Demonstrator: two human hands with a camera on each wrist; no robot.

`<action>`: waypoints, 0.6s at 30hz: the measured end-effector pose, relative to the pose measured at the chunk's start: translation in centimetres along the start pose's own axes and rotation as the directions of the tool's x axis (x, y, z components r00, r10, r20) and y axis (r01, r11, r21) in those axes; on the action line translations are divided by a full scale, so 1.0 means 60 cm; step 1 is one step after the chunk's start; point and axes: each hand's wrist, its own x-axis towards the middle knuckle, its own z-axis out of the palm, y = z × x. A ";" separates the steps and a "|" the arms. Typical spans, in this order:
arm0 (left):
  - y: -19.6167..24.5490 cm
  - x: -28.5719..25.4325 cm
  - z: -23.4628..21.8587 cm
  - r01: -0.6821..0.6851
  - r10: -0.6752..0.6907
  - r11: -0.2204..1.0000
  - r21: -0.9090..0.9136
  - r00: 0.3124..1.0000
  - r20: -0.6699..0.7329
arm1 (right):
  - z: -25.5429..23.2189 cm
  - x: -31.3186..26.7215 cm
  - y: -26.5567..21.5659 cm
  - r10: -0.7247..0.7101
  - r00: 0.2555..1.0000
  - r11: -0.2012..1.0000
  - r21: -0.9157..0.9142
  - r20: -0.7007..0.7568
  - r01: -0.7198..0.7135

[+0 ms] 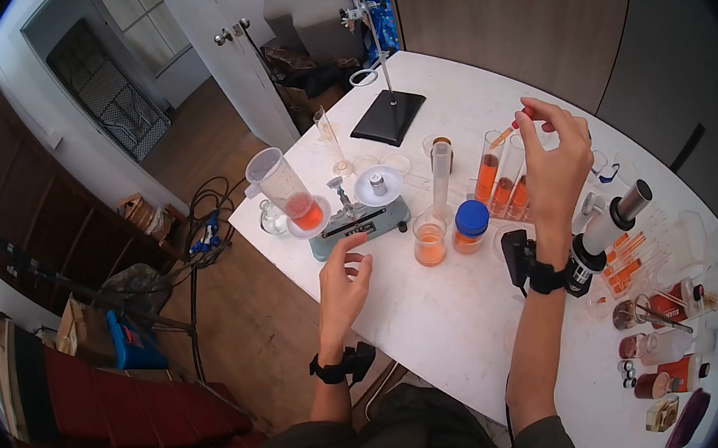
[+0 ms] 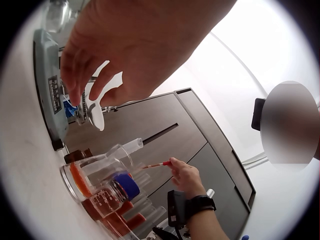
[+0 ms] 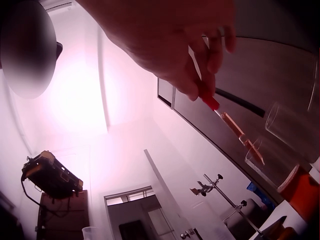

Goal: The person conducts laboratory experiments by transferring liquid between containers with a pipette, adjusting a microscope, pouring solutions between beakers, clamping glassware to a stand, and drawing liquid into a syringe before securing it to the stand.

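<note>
Plainly, the right hand (image 1: 558,148) has thumb and fingertips pinching the red bulb (image 3: 210,101) of a dropper (image 3: 242,137), which slants down from the grip with orange-red liquid in its glass. Just ahead of the pinch, the dropper's tip is at the mouth of a test tube (image 1: 486,176) of orange liquid (whether it dips inside is hard to tell). Below the grip stand two more tubes (image 1: 512,193) partly filled with orange.

Farther left of that pinch come a blue-capped jar (image 1: 471,227), then a beaker (image 1: 430,247) holding orange liquid, with a tall graduated cylinder (image 1: 441,175) upright beyond them. Close by the right wrist, on its outer side, is a silver-and-black instrument (image 1: 604,236).

Well apart from the pinch, the left hand (image 1: 344,289) has its fingers loosely bent and parted from the thumb, gripping nothing. Just beyond those fingers sits a pan balance (image 1: 359,228); one pan bears a plastic jug (image 1: 276,180) with red liquid, the other a metal weight (image 1: 378,185). Farthest beyond both hands, a ring stand (image 1: 388,117) stands at the table's (image 1: 442,329) far side.
</note>
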 end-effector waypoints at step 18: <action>0.004 -0.005 0.006 -0.052 0.051 0.999 0.004 0.994 0.101 | -0.013 0.004 -0.012 0.014 0.996 0.999 0.035 -0.092 -0.011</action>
